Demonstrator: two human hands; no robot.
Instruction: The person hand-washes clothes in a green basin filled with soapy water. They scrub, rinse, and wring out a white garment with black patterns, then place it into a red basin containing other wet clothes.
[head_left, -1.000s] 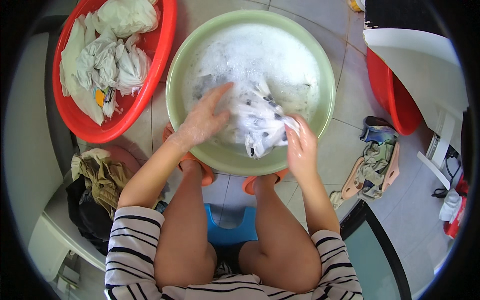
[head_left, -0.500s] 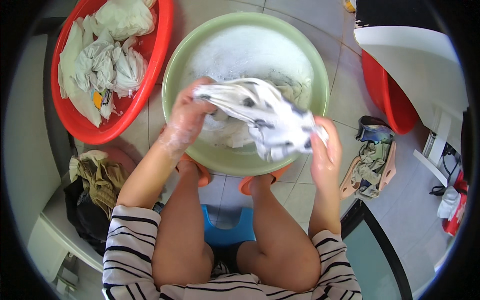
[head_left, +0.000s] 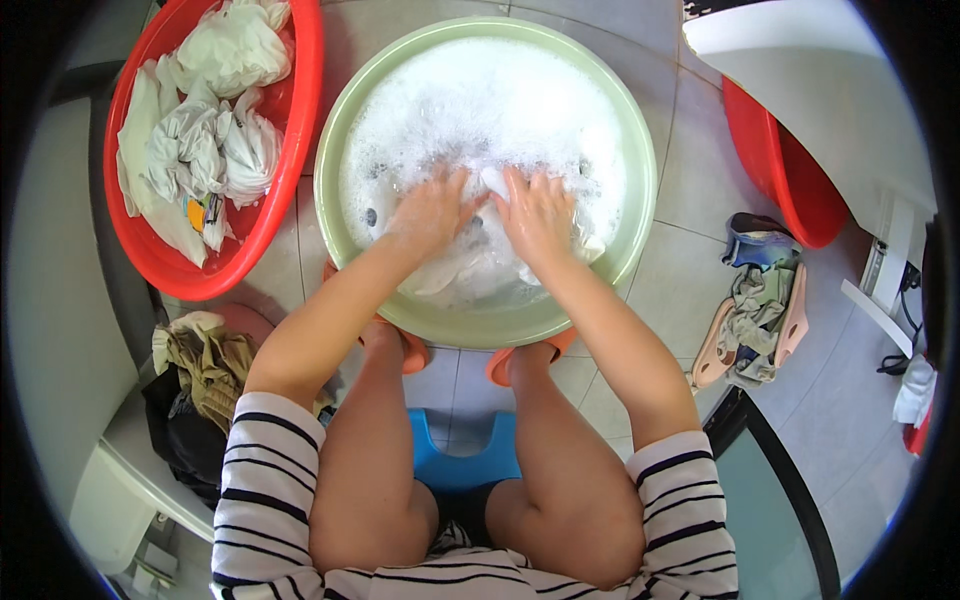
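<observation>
A wide pale-green basin of soapy water stands on the floor between my feet, thick white foam covering its far part. Both hands are down in it, at the foam's near edge. A wet white garment with dark patches lies partly under the water beneath them. My left hand is closed on the cloth, fingertips partly hidden by suds. Close beside it, my right hand is curled over the same garment. A small white fold of it rises between the two hands. Much of the cloth is hidden by foam.
Left of the basin, a red tub holds several white garments. Brown and dark clothes are heaped nearer on that side. At right are a red basin and pink slippers with crumpled cloth. A blue stool is under me.
The garment, held up and stretched between my hands above the basin, is now down in the soapy water. Both hands have lowered with it and come close together.
</observation>
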